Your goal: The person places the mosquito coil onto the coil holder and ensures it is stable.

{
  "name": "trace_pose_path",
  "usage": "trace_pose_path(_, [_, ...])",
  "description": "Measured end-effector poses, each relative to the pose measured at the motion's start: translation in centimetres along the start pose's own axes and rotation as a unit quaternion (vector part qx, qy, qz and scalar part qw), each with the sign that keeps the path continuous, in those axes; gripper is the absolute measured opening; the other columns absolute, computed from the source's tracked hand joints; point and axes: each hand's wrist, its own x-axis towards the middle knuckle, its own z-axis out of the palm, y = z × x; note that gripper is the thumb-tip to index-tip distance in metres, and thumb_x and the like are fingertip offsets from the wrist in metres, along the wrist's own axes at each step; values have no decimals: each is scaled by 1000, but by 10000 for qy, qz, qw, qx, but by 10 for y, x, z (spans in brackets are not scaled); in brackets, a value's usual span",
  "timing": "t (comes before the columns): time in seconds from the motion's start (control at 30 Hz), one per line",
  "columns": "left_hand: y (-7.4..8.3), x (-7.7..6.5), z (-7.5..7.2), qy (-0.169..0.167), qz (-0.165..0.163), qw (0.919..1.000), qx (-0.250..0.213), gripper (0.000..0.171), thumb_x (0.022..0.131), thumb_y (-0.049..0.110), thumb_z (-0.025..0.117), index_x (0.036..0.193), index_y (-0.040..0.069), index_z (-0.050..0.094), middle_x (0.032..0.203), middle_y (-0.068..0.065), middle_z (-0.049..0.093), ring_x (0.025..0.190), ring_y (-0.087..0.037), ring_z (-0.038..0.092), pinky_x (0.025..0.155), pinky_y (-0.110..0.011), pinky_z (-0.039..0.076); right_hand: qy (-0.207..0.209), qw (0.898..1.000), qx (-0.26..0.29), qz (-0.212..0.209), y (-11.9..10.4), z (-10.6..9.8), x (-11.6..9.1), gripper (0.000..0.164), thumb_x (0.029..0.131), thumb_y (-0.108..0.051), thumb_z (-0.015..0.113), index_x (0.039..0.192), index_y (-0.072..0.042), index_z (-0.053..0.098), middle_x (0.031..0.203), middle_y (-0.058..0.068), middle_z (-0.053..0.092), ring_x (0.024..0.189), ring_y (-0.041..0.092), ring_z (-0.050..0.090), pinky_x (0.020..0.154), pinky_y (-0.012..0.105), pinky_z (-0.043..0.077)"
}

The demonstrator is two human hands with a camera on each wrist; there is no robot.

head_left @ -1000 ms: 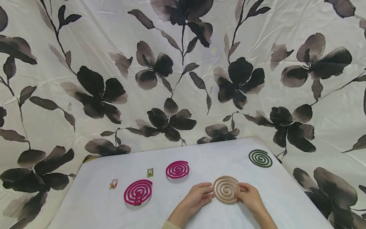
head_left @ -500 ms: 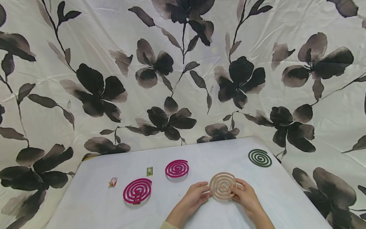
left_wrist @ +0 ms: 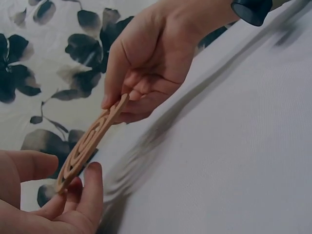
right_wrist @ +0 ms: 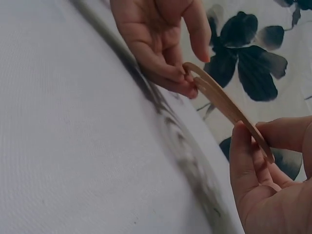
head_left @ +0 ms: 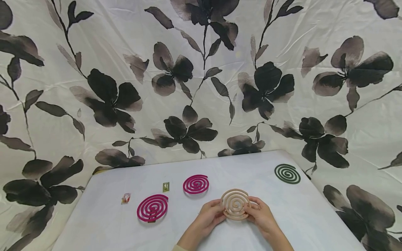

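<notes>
A tan mosquito coil (head_left: 236,205) is held above the white table in the head view, its spiral facing the camera. My right hand (head_left: 263,218) pinches its right edge, thumb on the near face. At the opposite edge is my left hand (head_left: 208,218). In the left wrist view the left hand (left_wrist: 29,209) touches the rim of the coil (left_wrist: 87,141) with its fingers, the thumb standing apart. Seen from the right wrist, the coil (right_wrist: 222,102) is nearly edge-on and tilted, between the thumb and fingers of the right hand (right_wrist: 268,204).
Two magenta coils (head_left: 153,208) lie on the left and middle of the white table (head_left: 94,223). A dark green coil (head_left: 287,173) lies at the back right. Small printed pieces, one red and white (head_left: 125,198) and one green (head_left: 165,187), lie left. Floral cloth (head_left: 188,132) hangs behind.
Both hands stay at the tan coil. It has been raised slightly and shifted left, and the right hand has moved left with it. The other coils lie unmoved.
</notes>
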Motion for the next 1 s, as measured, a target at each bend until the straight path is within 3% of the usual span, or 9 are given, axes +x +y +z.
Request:
trace_pose_path(0.27, [4, -6, -17, 126, 42, 9999, 37, 43, 91, 3, 60, 129, -11, 45, 110, -19, 61, 94, -23, 63, 88, -41, 54, -254, 9997, -29, -21, 6, 18, 4, 51, 90, 2, 64, 130, 13, 35, 100, 11, 68, 84, 16, 65, 72, 27, 56])
trace_pose_path(0.5, [10, -14, -32, 99, 95, 9997, 181, 34, 91, 4, 60, 121, -8, 50, 102, -14, 65, 87, -20, 66, 80, -38, 57, -752, 9971, -97, 24, 9, 35, 6, 49, 91, -1, 65, 128, 14, 37, 108, 17, 67, 90, 19, 66, 76, 28, 56])
trace_pose_path(0.7, [10, -21, -45, 188, 84, 9996, 206, 37, 92, 6, 60, 124, -9, 49, 97, -12, 64, 82, -17, 66, 76, -36, 58, -954, 9953, -162, 44, 12, 48, 6, 45, 91, -3, 64, 126, 14, 41, 108, 17, 67, 90, 20, 66, 76, 29, 56])
trace_pose_path(1.0, [11, -32, -59, 356, 123, 9990, 242, 42, 92, 7, 61, 127, -11, 46, 101, -14, 65, 87, -19, 67, 82, -40, 56, -1201, 9926, -172, 104, 17, 65, 10, 42, 92, -4, 64, 125, 13, 43, 106, 16, 68, 87, 19, 67, 75, 29, 56])
